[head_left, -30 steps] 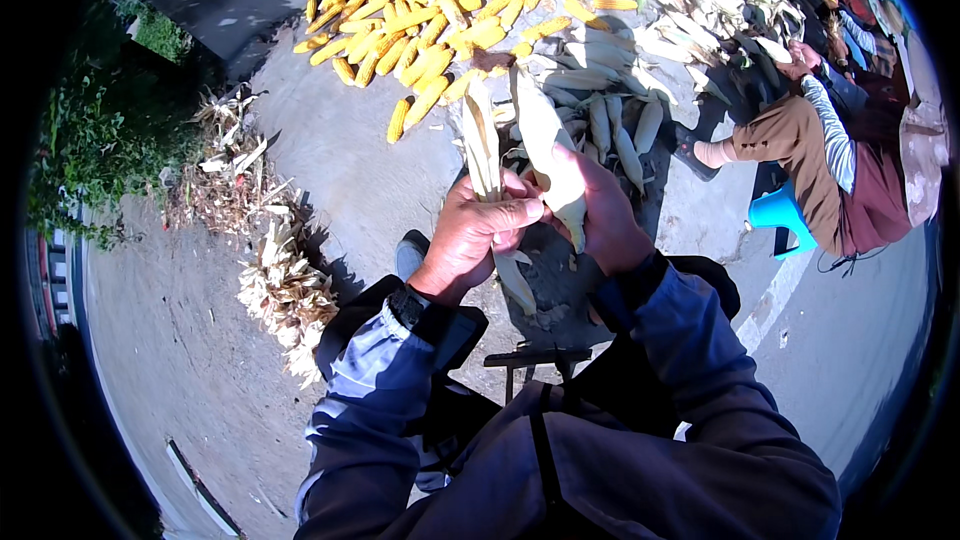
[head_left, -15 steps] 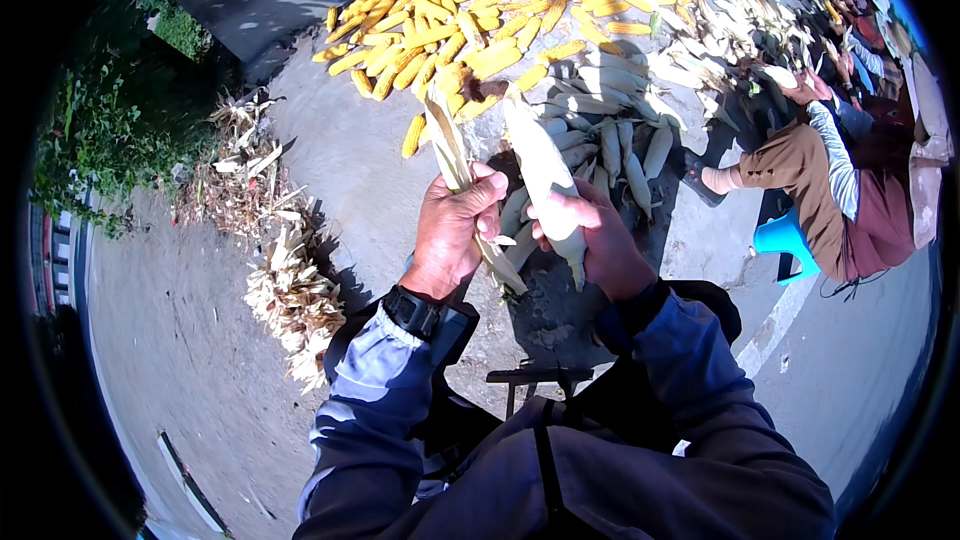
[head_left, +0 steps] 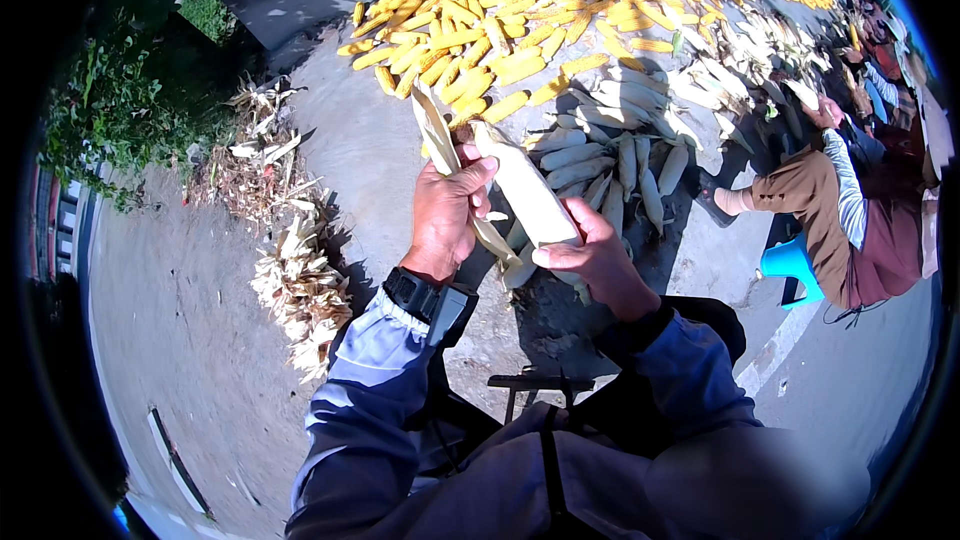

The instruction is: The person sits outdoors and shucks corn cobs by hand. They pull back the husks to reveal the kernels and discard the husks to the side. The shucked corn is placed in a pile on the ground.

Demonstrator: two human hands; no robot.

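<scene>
Two hands share the work in front of the body: the right hand (head_left: 607,265) has its fingers wrapped around the lower end of a pale ear (head_left: 532,192), thumb on top, seemingly to steady it, tip pointing away. The left hand (head_left: 445,215) clasps a husk strip (head_left: 432,122) under its thumb, beside the ear; whether strip and ear are joined, I cannot tell. Covered ears (head_left: 628,162) lie just beyond, probably for easy reach; yellow cobs (head_left: 480,50) spread farther off, and dry husks (head_left: 300,280) heap leftward, likely to keep waste apart.
</scene>
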